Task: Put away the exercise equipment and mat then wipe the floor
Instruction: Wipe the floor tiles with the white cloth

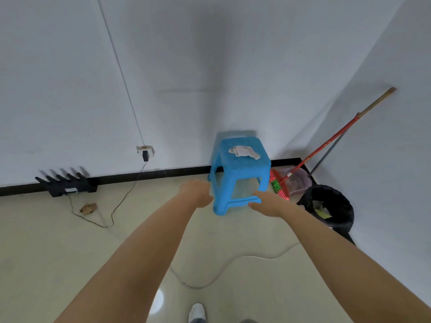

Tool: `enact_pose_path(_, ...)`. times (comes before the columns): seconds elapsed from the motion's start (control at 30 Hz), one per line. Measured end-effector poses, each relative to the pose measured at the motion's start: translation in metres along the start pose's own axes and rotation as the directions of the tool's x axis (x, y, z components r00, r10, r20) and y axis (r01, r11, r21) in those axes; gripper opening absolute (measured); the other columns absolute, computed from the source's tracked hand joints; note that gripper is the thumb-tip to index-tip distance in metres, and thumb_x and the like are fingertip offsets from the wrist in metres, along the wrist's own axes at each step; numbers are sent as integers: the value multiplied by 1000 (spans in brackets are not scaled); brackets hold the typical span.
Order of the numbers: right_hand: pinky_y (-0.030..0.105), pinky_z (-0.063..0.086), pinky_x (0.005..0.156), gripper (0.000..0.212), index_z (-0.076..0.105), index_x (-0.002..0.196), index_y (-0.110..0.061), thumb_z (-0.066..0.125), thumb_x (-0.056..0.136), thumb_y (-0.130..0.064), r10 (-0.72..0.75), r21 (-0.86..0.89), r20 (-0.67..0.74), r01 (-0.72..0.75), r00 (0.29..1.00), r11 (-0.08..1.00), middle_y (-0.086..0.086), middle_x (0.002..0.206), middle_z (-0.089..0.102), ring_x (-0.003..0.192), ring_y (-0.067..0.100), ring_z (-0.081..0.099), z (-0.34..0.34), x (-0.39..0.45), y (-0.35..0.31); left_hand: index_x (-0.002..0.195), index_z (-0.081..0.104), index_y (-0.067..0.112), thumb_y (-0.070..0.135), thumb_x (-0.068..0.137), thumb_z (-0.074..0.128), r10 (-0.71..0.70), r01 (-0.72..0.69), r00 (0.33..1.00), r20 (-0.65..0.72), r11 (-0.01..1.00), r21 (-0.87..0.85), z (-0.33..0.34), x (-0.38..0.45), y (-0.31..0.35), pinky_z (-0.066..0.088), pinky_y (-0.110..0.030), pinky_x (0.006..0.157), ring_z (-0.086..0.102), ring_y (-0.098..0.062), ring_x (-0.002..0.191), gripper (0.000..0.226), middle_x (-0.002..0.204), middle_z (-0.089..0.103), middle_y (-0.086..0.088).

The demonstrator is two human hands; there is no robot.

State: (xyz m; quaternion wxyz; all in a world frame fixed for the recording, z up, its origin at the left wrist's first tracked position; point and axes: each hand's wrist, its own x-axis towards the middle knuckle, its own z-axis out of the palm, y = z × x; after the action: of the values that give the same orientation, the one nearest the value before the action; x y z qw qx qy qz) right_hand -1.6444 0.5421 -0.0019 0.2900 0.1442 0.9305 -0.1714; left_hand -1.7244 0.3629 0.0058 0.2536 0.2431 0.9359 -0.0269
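A crumpled white cloth (244,152) lies on the seat of a blue plastic stool (240,176) that stands on the pale floor (70,248) in the corner of the room, just in front of the black baseboard. Both bare arms reach out toward the stool. The left hand (198,193) is just beside the stool's near left leg, fingers loosely curled and holding nothing; whether it touches the leg cannot be told. The right hand (268,203) is at the low crossbar on the near side, its fingers straight and seeming to touch the bar.

Right of the stool, a red-handled broom (319,152) and a pinkish dustpan (297,183) lean in the corner against the wall, and a bin lined with a black bag (331,208) stands near them. Left along the baseboard sits a black router (66,183) with upright antennas; its thin cable (121,201) loops over the floor up to a wall socket (145,151). A small brown scrap (88,208) lies near the router. A white shoe tip (196,311) shows at the bottom edge.
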Motion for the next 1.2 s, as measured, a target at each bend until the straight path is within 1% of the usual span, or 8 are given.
enact_pose_path(0.3,28,21,114,51,26,146,-8,34,101,-30,159,110,18,-160,987,981,9,155,25,143,22,26,-74,165,55,142,36,14,32,98,38,61,-66,991,123,997,37,-46,182,4,34,-38,108,37,-26,134,47,144,40,-9)
enact_pose_path(0.47,28,28,110,45,37,141,-9,38,99,-27,185,226,-12,-178,983,958,9,148,38,136,23,36,-119,289,94,141,38,11,29,99,36,39,-47,989,139,997,54,-77,309,19,36,-36,105,38,-27,132,45,142,43,-10)
enact_pose_path(0.63,29,41,92,27,57,111,-11,37,97,-22,194,240,61,-203,979,949,16,127,55,121,28,51,-152,395,130,138,43,13,24,100,36,15,-20,978,206,999,24,-100,423,42,38,-35,105,40,-25,132,40,142,45,-7)
enact_pose_path(0.73,29,40,79,25,59,92,-8,36,96,-16,237,240,89,-252,967,938,19,113,59,105,29,57,-161,442,142,138,42,14,28,100,35,12,-10,971,240,1000,-9,-99,474,54,35,-36,107,40,-25,133,41,142,45,-8)
enact_pose_path(0.83,34,44,89,31,58,113,0,36,96,-14,272,229,96,-287,957,930,20,125,58,111,33,56,-158,486,149,136,45,12,27,99,36,11,9,967,256,997,-77,-87,518,63,38,-37,104,44,-26,130,40,139,49,-9)
enact_pose_path(0.9,36,43,95,33,56,122,-6,40,95,-18,307,207,100,-322,946,924,16,128,56,119,33,51,-151,515,155,129,52,10,23,98,39,-8,42,975,222,987,-152,-74,548,65,43,-37,98,49,-28,124,37,132,55,-12)
enact_pose_path(1.07,39,40,95,34,54,123,-7,46,92,-18,453,242,41,-448,891,861,16,129,53,123,33,45,-129,586,173,115,59,4,30,97,44,-128,159,982,140,957,-242,-32,624,68,44,-37,92,49,-29,120,35,121,59,-13)
enact_pose_path(1.2,39,37,97,33,54,121,-7,48,90,-16,490,274,44,-482,871,832,15,127,54,123,33,45,-101,617,179,122,53,7,30,98,39,-58,88,982,181,983,-159,3,664,77,41,-38,94,41,-27,126,36,124,57,-11)
